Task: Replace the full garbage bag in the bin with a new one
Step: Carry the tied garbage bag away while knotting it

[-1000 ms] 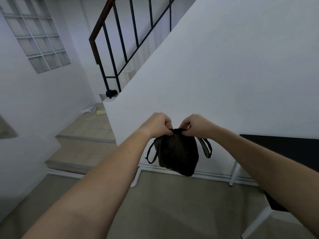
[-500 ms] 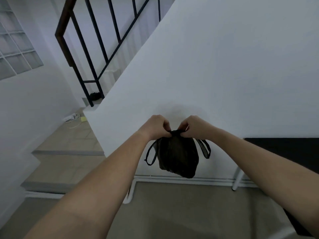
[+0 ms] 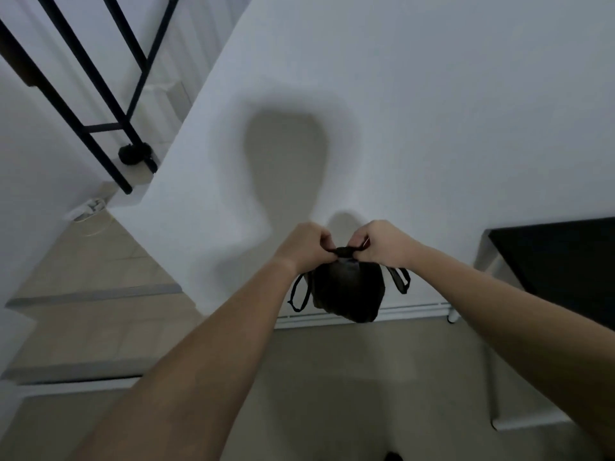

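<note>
A small, filled black garbage bag point(image 3: 347, 291) hangs in the air in front of a white wall. My left hand point(image 3: 304, 244) and my right hand point(image 3: 382, 242) both pinch the knotted top of the bag from either side. Two loop handles dangle from the bag, one at its left and one at its right. No bin is in view.
A white-framed table with a black top point(image 3: 559, 257) stands at the right against the wall point(image 3: 432, 128). Tiled steps point(image 3: 90, 294) rise at the left, with a black metal railing point(image 3: 100, 94) above them. Beige floor point(image 3: 366, 377) lies below the bag.
The view has moved closer to the wall and tilted down, so the stairs shifted left. Both hands stay on the bag's top, pulling the knot tighter.
</note>
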A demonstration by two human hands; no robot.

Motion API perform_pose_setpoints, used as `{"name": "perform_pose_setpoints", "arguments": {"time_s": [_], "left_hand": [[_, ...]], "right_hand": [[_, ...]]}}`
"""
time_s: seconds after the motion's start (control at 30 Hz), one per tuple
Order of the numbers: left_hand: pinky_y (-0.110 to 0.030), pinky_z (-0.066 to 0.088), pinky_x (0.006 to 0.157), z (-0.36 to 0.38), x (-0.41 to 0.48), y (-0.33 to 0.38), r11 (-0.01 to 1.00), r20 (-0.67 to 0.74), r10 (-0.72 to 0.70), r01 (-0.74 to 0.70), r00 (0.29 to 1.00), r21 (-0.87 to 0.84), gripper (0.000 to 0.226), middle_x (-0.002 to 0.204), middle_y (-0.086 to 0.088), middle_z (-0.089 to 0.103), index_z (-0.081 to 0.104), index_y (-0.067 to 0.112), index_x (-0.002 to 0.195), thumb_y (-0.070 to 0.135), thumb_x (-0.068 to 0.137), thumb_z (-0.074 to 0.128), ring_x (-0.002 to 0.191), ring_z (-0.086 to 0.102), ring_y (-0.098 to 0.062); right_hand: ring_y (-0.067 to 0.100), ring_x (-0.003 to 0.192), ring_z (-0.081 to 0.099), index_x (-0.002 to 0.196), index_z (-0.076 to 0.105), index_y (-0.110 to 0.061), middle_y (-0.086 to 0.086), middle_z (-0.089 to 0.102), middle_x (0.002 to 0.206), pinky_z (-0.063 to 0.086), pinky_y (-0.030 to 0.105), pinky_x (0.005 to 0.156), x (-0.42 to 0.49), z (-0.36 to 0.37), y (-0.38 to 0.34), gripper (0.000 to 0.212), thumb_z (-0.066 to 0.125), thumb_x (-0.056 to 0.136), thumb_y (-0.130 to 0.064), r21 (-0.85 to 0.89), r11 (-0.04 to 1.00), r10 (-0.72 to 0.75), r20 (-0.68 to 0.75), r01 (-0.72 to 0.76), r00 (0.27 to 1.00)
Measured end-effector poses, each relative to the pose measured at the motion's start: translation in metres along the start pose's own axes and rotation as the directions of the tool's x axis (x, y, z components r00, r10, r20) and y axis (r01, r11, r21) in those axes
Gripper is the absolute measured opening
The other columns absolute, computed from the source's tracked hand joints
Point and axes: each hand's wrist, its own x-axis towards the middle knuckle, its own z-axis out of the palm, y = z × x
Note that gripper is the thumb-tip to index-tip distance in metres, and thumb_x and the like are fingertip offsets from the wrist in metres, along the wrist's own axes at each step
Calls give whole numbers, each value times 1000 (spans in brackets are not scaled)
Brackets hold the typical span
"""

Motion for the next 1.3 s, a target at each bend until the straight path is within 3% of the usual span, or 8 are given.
{"name": "perform_pose_setpoints", "arguments": {"time_s": [0.17,0.27,0.33,0.47,0.63,0.87,1.0,1.3], "left_hand": [[-27,55,71,28,21,-36,997,15,-67,68,998,-47,8,78,4,75,77,18,79,22,77,84,79,71,-12],[-28,54,69,43,31,-53,993,32,-109,111,993,-49,7,78,6,72,76,20,77,22,76,82,77,69,-10],[-26,50,65,54,40,-65,990,34,-133,135,990,-51,7,77,8,71,75,21,76,23,76,82,76,66,-7],[-28,53,66,83,59,-90,982,27,-173,175,984,-70,9,77,5,72,74,20,73,22,76,83,76,67,-11],[-29,50,63,130,87,-133,979,71,-188,192,980,-65,26,74,-1,69,62,27,63,20,79,81,73,66,-19],[-29,51,65,218,126,-214,960,82,-238,247,968,-132,12,76,-1,68,70,16,72,18,79,79,76,67,-21],[-32,54,66,275,141,-267,954,102,-255,267,962,-137,13,75,0,68,69,17,71,16,81,78,75,67,-19],[-18,41,56,413,159,-378,923,102,-330,343,939,-174,24,71,11,66,63,30,67,15,80,76,68,62,-4]], "right_hand": [[10,82,69,97,82,-20,-5,78,93,53,15,71,33,29,20,18,75,82,-15,-61,998,1,77,4,997],[14,87,71,100,82,-20,-2,79,94,57,29,81,52,45,31,21,73,82,-17,-67,998,19,130,-10,991],[15,87,70,102,82,-20,-2,78,95,57,29,82,63,55,41,21,72,84,-17,-60,998,34,161,-24,986],[16,88,70,103,82,-18,0,78,96,55,28,78,88,81,68,22,72,84,-15,-37,998,62,202,-56,977],[10,80,66,100,80,-27,-10,72,88,45,17,62,117,128,109,19,71,85,-19,-33,989,148,248,-144,957],[20,87,69,104,80,-21,-1,77,96,58,36,79,159,217,176,22,69,85,-18,-50,979,204,260,-198,944],[20,88,70,106,80,-22,0,77,97,59,37,81,181,278,216,24,68,86,-17,-33,976,217,271,-216,938],[24,91,69,102,80,-19,4,76,98,58,38,81,212,427,310,24,65,86,-11,0,976,211,270,-219,939]]}}
